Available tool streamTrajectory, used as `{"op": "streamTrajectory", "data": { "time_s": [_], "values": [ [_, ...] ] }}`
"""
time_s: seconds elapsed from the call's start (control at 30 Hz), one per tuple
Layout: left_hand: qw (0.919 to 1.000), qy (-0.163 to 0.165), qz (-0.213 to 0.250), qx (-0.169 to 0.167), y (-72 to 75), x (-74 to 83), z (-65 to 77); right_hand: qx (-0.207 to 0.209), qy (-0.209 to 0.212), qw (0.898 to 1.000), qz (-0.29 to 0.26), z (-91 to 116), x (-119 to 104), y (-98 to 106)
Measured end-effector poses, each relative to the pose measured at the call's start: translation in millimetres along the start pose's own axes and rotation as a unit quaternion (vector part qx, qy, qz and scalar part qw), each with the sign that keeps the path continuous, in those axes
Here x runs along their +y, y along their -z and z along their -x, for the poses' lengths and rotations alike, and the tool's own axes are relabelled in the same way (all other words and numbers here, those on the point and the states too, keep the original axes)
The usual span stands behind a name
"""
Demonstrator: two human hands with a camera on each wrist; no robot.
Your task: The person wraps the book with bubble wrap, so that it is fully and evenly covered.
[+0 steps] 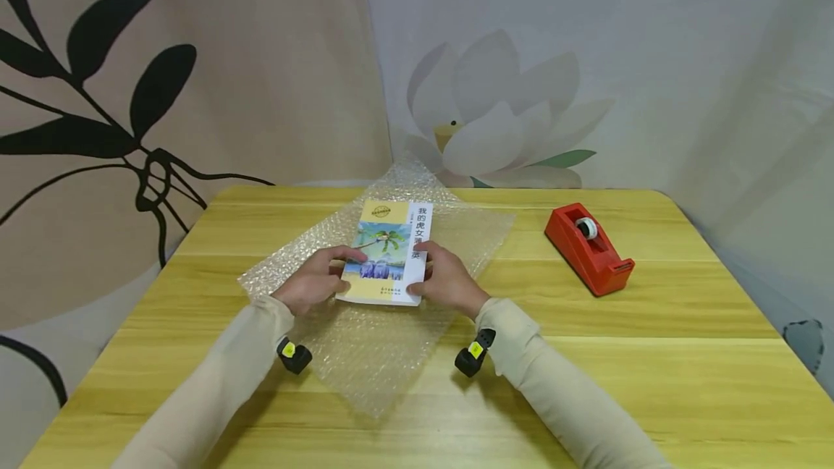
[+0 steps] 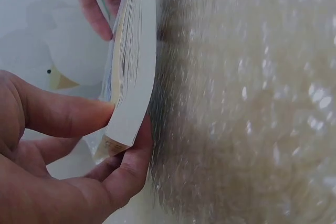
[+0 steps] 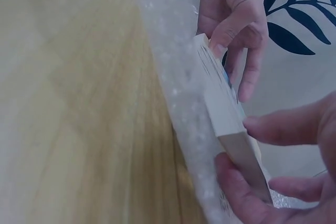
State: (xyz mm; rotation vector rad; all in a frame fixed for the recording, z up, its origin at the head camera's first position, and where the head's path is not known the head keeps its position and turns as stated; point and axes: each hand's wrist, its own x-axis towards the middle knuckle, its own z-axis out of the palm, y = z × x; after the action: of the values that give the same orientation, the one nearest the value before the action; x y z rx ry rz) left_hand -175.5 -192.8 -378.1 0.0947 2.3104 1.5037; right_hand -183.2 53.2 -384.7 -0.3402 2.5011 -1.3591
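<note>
Left hand [image 1: 316,279] and right hand [image 1: 451,279] pinch book [image 1: 383,250] by opposite sides; uneven release could skew it against bubble wrap [image 1: 384,353] beneath.

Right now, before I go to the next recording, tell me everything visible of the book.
The book looks like a paperback, front cover up: pale yellow, a white strip with dark characters down the right, a palm tree pictured above purple shapes. Cream page edges show along its near side. It is closed, held over the bubble wrap; whether they touch is unclear. The left hand grips its left side, the right hand its right.
</note>
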Motion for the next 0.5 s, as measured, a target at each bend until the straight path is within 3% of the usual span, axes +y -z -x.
{"op": "streamTrajectory", "data": {
  "time_s": [0.5],
  "values": [
    [0.9997, -0.01, -0.019, -0.011, 1.9, 2.9, -10.2, 0.002, -0.012, 1.0, 0.023, -5.8, 1.3, -1.4]
  ]
}}
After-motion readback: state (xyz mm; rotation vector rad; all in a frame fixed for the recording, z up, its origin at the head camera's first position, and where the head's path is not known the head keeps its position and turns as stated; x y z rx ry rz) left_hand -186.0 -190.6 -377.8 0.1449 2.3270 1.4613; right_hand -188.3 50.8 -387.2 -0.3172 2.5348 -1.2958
